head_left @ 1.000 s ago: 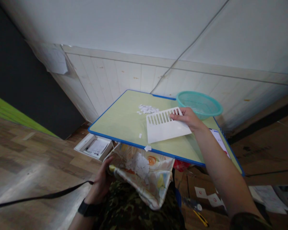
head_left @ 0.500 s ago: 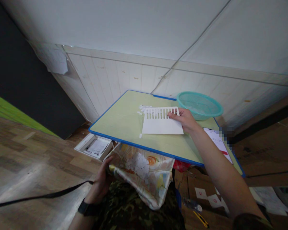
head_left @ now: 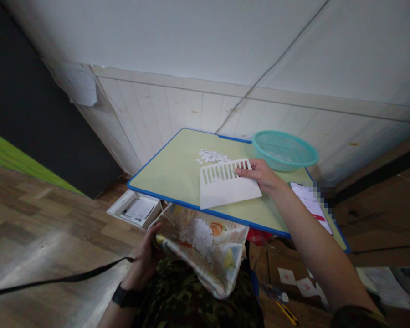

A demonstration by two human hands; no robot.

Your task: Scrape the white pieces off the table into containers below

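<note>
the white slotted board (head_left: 227, 187) looks thin, light and stiff, probably slick on the desk (head_left: 171, 168), and best pinched along its slotted top edge. my right hand (head_left: 259, 174) grips that top corner, with the board reaching the desk's near rim, just beside the white scraps (head_left: 212, 156). my left hand (head_left: 146, 257) is closed on the patterned cloth (head_left: 215, 255) below the rim, apart from the board.

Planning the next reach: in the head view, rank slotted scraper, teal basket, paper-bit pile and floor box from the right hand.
1. slotted scraper, held in the right hand.
2. teal basket, just behind, and paper-bit pile, just left: too close to call.
3. floor box, far lower left.
</note>
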